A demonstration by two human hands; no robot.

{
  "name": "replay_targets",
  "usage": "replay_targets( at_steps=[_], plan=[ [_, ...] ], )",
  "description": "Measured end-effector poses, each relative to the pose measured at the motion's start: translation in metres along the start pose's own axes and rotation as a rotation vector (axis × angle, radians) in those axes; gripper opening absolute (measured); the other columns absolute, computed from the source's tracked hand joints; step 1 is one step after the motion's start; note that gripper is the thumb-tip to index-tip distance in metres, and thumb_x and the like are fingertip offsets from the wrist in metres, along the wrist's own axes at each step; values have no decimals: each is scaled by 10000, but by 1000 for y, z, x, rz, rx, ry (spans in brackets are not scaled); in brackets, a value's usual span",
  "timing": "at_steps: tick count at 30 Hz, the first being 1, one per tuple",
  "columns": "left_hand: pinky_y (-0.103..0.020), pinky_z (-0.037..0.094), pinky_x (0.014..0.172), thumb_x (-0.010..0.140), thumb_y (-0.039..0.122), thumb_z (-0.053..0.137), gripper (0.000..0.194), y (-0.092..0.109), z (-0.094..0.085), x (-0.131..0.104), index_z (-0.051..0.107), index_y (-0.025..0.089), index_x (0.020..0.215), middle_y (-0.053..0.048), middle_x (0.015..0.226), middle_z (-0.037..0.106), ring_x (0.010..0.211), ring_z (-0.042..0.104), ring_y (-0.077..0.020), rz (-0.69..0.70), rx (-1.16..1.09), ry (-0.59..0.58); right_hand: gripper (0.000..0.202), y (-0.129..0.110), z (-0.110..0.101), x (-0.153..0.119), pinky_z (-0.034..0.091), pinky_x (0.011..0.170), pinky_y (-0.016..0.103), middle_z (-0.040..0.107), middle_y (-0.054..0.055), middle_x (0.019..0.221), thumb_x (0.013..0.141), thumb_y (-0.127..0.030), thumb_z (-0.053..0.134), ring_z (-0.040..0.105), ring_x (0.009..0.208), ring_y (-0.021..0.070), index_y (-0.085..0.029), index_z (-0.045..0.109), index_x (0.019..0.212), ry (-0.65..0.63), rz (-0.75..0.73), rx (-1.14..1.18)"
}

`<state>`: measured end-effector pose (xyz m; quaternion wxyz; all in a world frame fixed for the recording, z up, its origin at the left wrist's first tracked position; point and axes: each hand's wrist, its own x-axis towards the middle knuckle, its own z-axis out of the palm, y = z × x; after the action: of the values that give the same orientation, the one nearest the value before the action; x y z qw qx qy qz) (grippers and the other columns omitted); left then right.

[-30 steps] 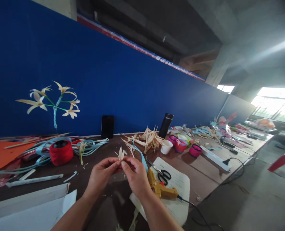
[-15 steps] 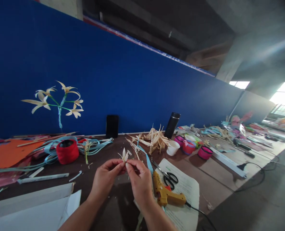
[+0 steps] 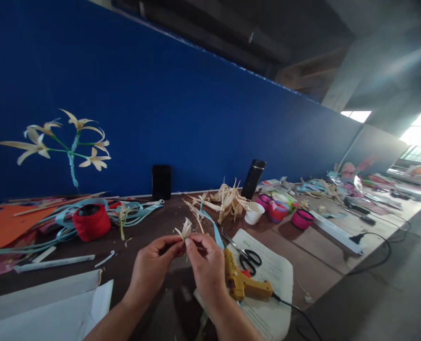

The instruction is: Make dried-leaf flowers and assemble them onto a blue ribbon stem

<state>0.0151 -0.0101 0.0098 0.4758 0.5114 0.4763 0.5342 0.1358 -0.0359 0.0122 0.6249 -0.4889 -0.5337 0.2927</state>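
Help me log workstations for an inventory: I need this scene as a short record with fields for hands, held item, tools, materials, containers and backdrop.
Left hand: pinching the held item
Right hand: pinching it too
Held item: pale flower-like piece, petals up
Tools: yellow glue gun, black-handled scissors, both over printed paper
Materials: red roll, heap of pale dry strips
Containers: white cup, dark flask
Backdrop: blue partition behind a flower spray
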Motion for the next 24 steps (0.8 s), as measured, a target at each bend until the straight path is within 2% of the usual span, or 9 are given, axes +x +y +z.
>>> replay_targets(
  at_steps=[7,13,19,24],
  plan=[
    [-273,551,702,641,358,708,251,2,1,-1,717,186,824,-24,784,747,718,693,-194,-8,33,-23,120,-2,-1,1,517,637,247,681,30,769,814,-252,571,640,680,165,-178,666,822,15,-14,-27],
    [-272,543,677,648,361,694,233,4,1,-3,704,181,796,-16,738,739,691,688,-194,14,74,25,135,-1,0,-2,514,691,254,691,41,830,821,-240,558,646,748,174,-190,680,850,15,-67,-85],
    [-261,515,675,684,314,653,133,7,1,-10,725,236,764,-3,754,737,701,672,-191,205,294,100,154,0,2,-2,510,711,259,693,42,857,821,-212,550,642,778,176,-209,697,866,2,-96,-153],
    [-258,499,716,704,295,634,124,3,-1,-11,727,252,774,-3,791,736,748,669,-194,312,356,120,163,-1,3,-1,502,721,263,692,41,857,823,-196,541,637,786,176,-215,700,855,6,-123,-219]
  ],
)
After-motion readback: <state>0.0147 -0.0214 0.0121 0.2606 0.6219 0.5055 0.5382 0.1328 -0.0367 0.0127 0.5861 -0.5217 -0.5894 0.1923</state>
